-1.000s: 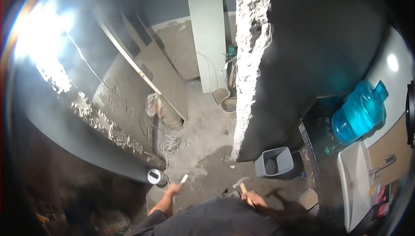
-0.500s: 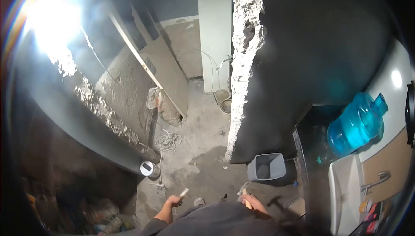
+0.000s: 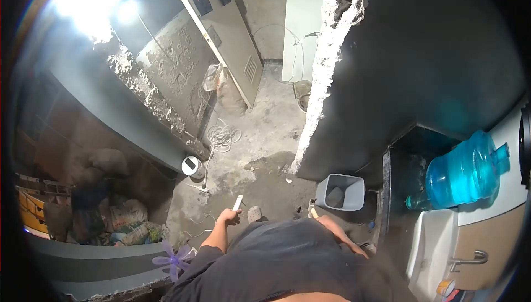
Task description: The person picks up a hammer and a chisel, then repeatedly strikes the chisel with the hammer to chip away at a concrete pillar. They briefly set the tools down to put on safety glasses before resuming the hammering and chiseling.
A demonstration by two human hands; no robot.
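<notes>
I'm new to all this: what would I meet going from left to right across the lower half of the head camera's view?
Sacks → white bucket → left hand → grey bin → blue jug.

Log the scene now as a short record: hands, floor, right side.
left hand: gripping a white stick
right hand: on a hammer, partly hidden
floor, left: coiled cord, white bucket
floor, right: gray bin, dark lump inside
right side: blue jug on its side, near sink
</notes>
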